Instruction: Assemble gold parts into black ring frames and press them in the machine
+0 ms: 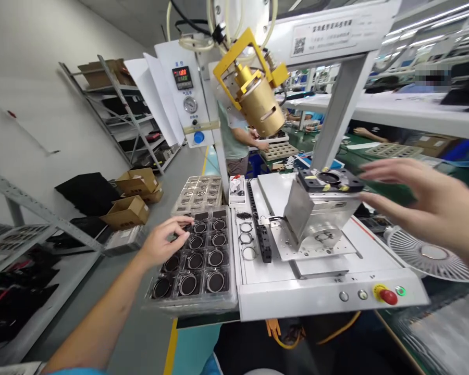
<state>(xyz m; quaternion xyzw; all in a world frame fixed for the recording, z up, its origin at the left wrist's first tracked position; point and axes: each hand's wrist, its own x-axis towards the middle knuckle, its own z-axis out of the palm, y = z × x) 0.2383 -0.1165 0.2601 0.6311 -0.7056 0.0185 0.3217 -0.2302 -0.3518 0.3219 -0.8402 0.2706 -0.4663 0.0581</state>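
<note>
My left hand (166, 240) hovers over the left side of a clear plastic tray (226, 301), thumb and fingers apart with nothing visible between them. Round black parts with metallic rims, such as this ring part (215, 281), sit in the tray's pockets; the hand covers some at the left. My right hand (426, 200) is open beside a black fixture (352, 183) on top of a metal block (297, 213). Its fingers are spread and hold nothing; whether the fingertips touch the fixture I cannot tell. A round ring (329, 178) lies in the fixture.
A gold-coloured cylinder head (263, 109) hangs tilted above the fixture. Several loose rings (246, 238) lie left of a black cable chain (262, 239). Control buttons and a red stop button (389, 297) line the front edge. A white fan (430, 252) stands right. Another person (236, 146) works behind.
</note>
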